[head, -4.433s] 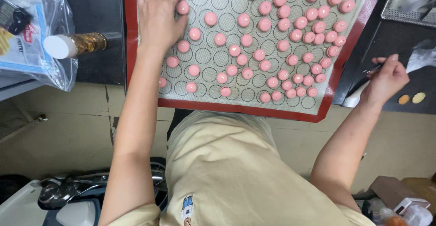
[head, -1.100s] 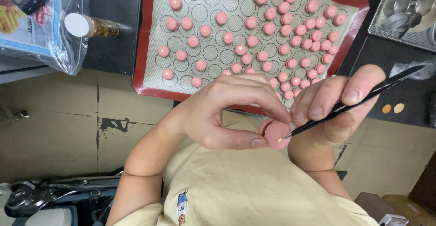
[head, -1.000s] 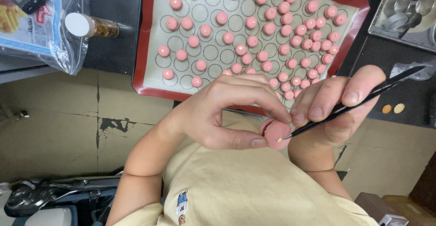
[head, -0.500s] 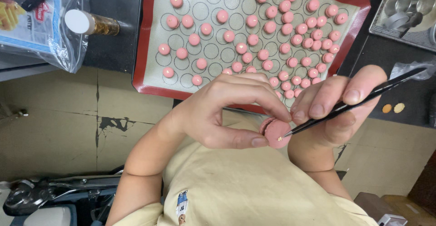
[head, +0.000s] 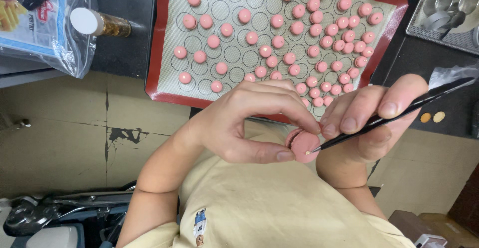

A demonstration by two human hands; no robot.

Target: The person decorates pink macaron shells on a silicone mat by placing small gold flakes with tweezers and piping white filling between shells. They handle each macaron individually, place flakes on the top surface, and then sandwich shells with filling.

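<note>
My left hand [head: 244, 121] pinches a filled pink macaron [head: 303, 145] between thumb and fingertips, close to my chest. My right hand [head: 371, 118] grips thin black tweezers [head: 399, 111], whose tip touches the macaron's face at a small gold speck. Behind my hands lies a red-edged baking mat [head: 159, 53] printed with circles, carrying several pink macaron shells [head: 279, 41].
A small white-capped jar [head: 100, 24] with gold contents lies left of the mat, beside a clear plastic bag [head: 42, 23] of packets. A metal tray [head: 449, 8] with round cutters sits top right. Two small golden discs [head: 432, 117] rest on the dark counter at right.
4.4 s ago my left hand reached onto the mat and my right hand rested at its right edge. Now both are drawn in, holding the macaron and tweezers. Little has moved in the last second.
</note>
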